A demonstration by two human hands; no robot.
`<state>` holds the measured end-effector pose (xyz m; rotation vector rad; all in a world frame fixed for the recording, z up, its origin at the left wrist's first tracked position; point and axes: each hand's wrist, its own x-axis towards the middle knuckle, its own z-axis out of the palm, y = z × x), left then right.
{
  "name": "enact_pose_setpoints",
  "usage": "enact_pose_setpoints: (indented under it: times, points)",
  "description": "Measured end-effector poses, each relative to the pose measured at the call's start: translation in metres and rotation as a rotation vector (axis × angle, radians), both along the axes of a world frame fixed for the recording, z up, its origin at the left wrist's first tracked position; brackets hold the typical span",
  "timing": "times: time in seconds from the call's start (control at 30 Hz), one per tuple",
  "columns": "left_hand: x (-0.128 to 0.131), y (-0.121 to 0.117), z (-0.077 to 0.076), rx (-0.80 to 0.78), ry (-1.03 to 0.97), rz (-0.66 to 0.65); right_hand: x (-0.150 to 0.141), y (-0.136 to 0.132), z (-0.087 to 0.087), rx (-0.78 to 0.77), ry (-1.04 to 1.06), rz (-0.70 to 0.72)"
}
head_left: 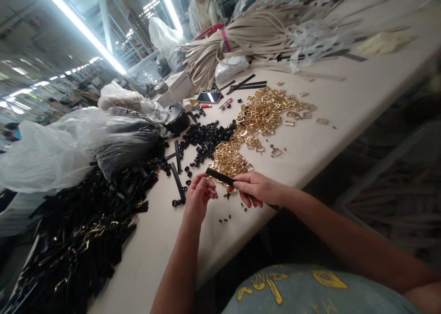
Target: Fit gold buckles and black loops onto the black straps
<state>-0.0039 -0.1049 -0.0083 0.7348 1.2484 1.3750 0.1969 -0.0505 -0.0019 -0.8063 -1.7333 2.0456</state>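
Note:
My right hand is closed on a black strap, thumb on top, with the strap's end pointing up and left. Beside that end is my left hand, its fingers curled in a pinch; what they hold, if anything, is too small to make out. Just beyond the strap lies a heap of gold-coloured buckles, which runs on into a larger pile. Small black loops are heaped to its left. A few short black straps lie left of my left hand.
Many black straps with gold buckles cover the table's left side, below plastic bags. A dark mug, a phone and a bundle of beige strips are farther back. The table edge slants along the right.

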Motion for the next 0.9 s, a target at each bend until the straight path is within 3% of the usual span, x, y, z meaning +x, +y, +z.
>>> enact_pose_setpoints:
  times: [0.23,0.43,0.53,0.7,0.9]
  points:
    - [0.001,-0.002,-0.004,-0.067,-0.001,-0.056,0.01,0.0,0.004,0.167,-0.159,0.105]
    - [0.003,-0.001,-0.006,-0.098,-0.017,-0.053,0.003,-0.003,0.008,0.645,-0.276,-0.135]
    - [0.004,-0.002,-0.007,-0.107,-0.01,-0.064,-0.008,-0.009,0.003,0.789,-0.324,-0.275]
    - [0.005,-0.002,-0.006,-0.116,-0.025,-0.068,-0.017,-0.013,-0.009,0.848,-0.285,-0.364]
    - [0.007,-0.001,-0.004,-0.126,-0.064,-0.079,-0.015,-0.012,-0.01,0.886,-0.284,-0.359]
